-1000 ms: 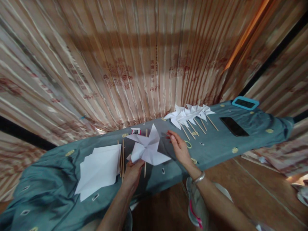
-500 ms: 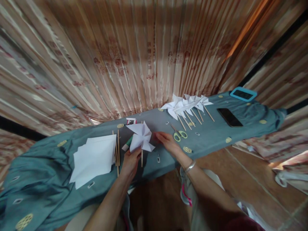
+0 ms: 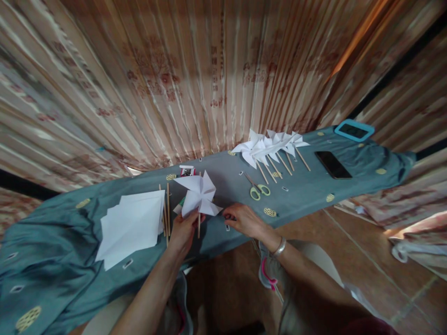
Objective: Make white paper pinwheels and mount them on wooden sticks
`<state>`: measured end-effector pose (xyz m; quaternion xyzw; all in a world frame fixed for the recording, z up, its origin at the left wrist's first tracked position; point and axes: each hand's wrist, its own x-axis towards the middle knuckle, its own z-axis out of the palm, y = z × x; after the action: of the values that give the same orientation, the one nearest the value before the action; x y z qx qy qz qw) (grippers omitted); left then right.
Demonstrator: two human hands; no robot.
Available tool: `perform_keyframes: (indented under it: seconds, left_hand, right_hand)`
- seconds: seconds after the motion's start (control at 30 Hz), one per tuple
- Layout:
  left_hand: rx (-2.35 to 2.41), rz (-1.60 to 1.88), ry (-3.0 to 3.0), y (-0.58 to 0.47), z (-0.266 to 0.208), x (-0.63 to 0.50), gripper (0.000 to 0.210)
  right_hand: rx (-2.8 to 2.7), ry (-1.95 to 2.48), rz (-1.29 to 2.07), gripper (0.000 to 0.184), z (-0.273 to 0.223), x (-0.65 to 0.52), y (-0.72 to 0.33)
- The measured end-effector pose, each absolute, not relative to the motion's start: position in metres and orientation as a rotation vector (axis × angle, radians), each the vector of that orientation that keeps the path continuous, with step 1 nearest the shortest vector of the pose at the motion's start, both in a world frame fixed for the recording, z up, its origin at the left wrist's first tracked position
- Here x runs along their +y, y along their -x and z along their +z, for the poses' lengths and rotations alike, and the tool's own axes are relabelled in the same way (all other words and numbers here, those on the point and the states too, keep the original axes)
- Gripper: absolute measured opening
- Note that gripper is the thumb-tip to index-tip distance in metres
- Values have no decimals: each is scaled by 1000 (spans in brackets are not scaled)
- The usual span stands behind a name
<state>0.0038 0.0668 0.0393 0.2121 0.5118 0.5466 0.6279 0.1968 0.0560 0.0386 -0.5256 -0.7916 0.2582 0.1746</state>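
My right hand (image 3: 246,222) has shifted lower, fingers now curled near the pinwheel (image 3: 199,193).
My left hand (image 3: 184,229) pinches its lower edge; whether my right grips anything, I can't tell.

Patterned curtains (image 3: 230,79) and tiled floor (image 3: 377,242) suggest a home.

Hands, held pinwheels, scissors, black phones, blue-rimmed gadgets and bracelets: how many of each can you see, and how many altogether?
Hands: 2 (left hand, right hand)
Held pinwheel: 1
Scissors: 1
Black phone: 1
Blue-rimmed gadget: 1
Bracelet: 1
Total: 7
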Motion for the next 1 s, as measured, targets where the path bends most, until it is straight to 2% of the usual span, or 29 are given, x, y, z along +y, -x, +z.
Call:
perform_keyframes:
  seconds: [0.23, 0.57, 0.77, 1.0]
  left_hand:
    - [1197, 1225, -502, 2, 40, 66, 26]
    - [1218, 1203, -521, -1, 43, 63, 27]
    - [1224, 1201, -515, 0, 46, 62, 26]
    - [1240, 1198, -511, 2, 44, 62, 26]
  right_hand:
    - [-2355, 1477, 610, 20, 43, 57, -197]
    - [-1908, 1579, 762, 15, 44, 72, -211]
    - [-2126, 1651, 506, 21, 40, 70, -208]
    - [-2239, 1546, 555, 21, 34, 64, -209]
